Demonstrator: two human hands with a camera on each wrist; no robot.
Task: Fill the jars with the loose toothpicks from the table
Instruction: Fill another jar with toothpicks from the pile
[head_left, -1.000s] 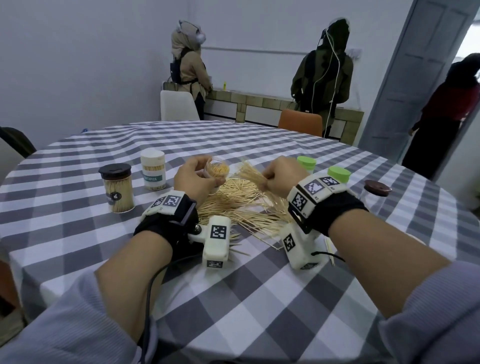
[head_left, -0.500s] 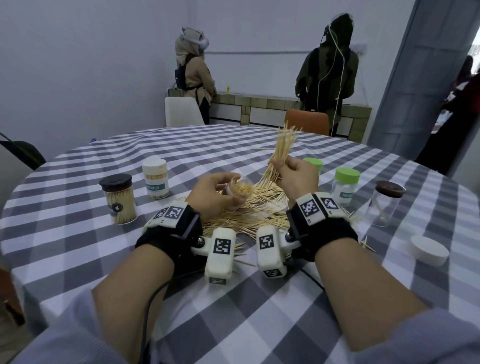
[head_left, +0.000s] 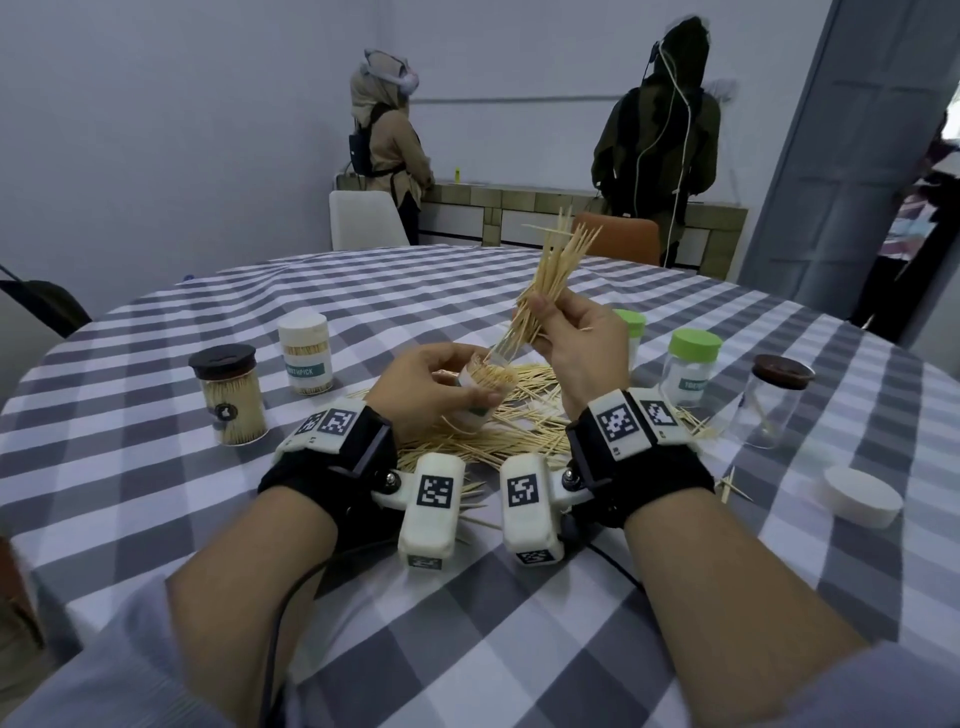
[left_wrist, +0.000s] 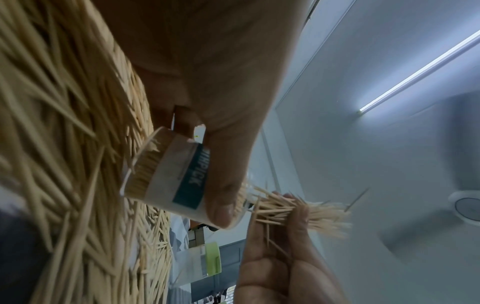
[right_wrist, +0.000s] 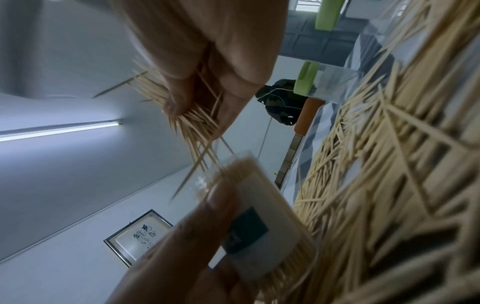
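Observation:
My left hand (head_left: 431, 384) grips an open clear jar (head_left: 485, 387) with a teal-banded label, partly filled with toothpicks and tilted toward the right hand. My right hand (head_left: 569, 338) pinches a bundle of toothpicks (head_left: 553, 270) that stands steeply upright, its lower tips at the jar's mouth. In the left wrist view the thumb lies across the jar (left_wrist: 171, 181) and the bundle (left_wrist: 298, 211) meets its opening. In the right wrist view the bundle (right_wrist: 192, 123) points at the jar (right_wrist: 257, 226). A loose pile of toothpicks (head_left: 498, 431) lies on the checked tablecloth under both hands.
At the left stand a dark-lidded full jar (head_left: 228, 395) and a white-lidded full jar (head_left: 305, 353). To the right are two green-lidded jars (head_left: 691, 371), a brown-lidded nearly empty jar (head_left: 774, 400) and a loose white lid (head_left: 860, 496). Two people stand at a far counter.
My right hand lifted a bundle of toothpicks off the pile, turned it upright and brought its lower tips to the mouth of the jar, which my left hand kept holding.

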